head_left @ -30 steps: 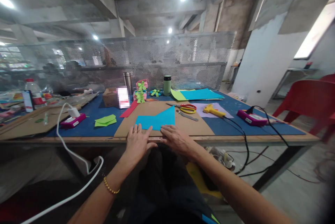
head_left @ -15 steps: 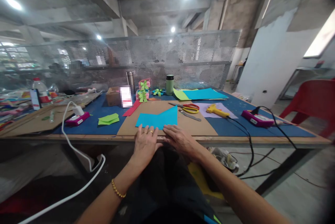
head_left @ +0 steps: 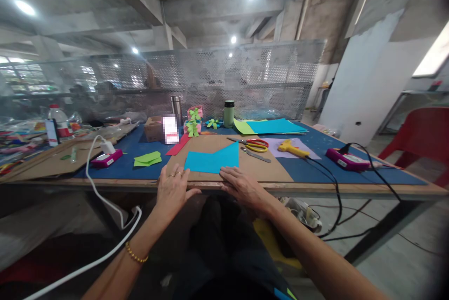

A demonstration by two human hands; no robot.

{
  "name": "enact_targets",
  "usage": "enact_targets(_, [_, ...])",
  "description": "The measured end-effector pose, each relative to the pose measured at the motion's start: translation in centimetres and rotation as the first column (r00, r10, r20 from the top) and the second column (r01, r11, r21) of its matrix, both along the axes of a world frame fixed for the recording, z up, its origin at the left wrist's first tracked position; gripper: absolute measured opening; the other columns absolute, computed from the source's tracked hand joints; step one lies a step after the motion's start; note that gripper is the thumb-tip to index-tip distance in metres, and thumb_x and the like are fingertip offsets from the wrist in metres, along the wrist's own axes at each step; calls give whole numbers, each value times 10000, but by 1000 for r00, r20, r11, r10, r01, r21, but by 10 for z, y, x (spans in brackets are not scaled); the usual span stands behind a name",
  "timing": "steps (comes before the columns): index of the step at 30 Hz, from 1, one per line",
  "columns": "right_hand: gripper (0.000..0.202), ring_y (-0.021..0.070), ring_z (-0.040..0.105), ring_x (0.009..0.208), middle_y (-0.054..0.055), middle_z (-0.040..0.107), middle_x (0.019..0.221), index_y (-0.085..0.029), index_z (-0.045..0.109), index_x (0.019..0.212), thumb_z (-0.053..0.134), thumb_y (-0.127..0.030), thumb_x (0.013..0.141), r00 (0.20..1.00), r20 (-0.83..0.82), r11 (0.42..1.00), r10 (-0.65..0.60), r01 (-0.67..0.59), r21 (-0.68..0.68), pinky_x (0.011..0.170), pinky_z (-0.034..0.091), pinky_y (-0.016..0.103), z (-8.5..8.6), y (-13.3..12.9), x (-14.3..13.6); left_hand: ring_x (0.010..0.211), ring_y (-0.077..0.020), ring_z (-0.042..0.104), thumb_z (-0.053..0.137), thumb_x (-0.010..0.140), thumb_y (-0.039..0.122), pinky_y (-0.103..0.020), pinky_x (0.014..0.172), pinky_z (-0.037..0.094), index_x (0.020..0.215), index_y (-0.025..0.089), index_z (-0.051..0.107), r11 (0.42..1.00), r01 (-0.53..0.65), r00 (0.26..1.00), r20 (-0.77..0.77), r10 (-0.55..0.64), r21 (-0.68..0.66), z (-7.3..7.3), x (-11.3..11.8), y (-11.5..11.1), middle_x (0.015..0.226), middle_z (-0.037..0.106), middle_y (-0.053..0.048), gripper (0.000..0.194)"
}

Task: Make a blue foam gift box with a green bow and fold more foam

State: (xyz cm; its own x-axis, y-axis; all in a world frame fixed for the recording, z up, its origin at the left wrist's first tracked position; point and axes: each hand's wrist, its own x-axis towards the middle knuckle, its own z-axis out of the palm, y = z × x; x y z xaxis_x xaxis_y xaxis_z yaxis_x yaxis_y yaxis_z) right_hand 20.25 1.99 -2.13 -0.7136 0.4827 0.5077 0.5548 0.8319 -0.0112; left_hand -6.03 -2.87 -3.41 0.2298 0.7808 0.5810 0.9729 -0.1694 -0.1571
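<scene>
A bright blue sheet (head_left: 212, 162), with an angled notch along its far side, lies on a brown cardboard sheet (head_left: 273, 171) at the table's front edge. My right hand (head_left: 243, 188) rests flat, fingertips on the sheet's near right corner. To the left, my left hand (head_left: 172, 185) is open, thumb spread, its fingers on the cardboard by the sheet's left end. Beyond the sheet lie scissors (head_left: 257, 145) with red and yellow handles and a metal blade tool (head_left: 255, 154). Neither hand grips anything.
A yellow glue gun (head_left: 292, 149) lies on lilac paper at right, its cord hanging over the edge. Folded green pieces (head_left: 147, 159) and a red strip (head_left: 177, 145) lie left. Behind stand a green bottle (head_left: 229, 114) and pink items with green bows (head_left: 192, 122).
My left hand has slid left, off the blue sheet and onto the cardboard beside it. My right hand has stayed at the sheet's near right corner.
</scene>
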Motion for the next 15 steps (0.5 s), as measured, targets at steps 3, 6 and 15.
enact_targets(3, [361,304,574,1268,184,627,1346,-131,613,1291,564,-307,979,1000,6,1000,12,-12,14,1033,492,484,0,0,0,1324,-388,500,621,881,564,-614,1139,256,1287,119,636,1000,-21,1000,-4,21,-13,2,0,-1,1269,657,-222,603])
enact_targets(6, [385,311,569,1267,195,615,1355,-118,600,1294,600,-309,959,1000,11,1000,18,-18,13,1028,489,487,-2,1,0,1364,-410,450,662,857,545,-604,1143,260,1254,96,651,999,-34,999,-25,34,-24,7,11,-1,1351,600,-244,599])
enact_targets(15, [441,298,561,1267,194,617,1348,-118,577,1302,673,-300,912,999,35,1000,-9,10,-29,1059,458,484,-2,-1,-2,1407,-354,423,619,857,617,-536,1154,318,1461,208,490,975,181,983,30,-179,-127,-3,64,11,1511,489,-136,740])
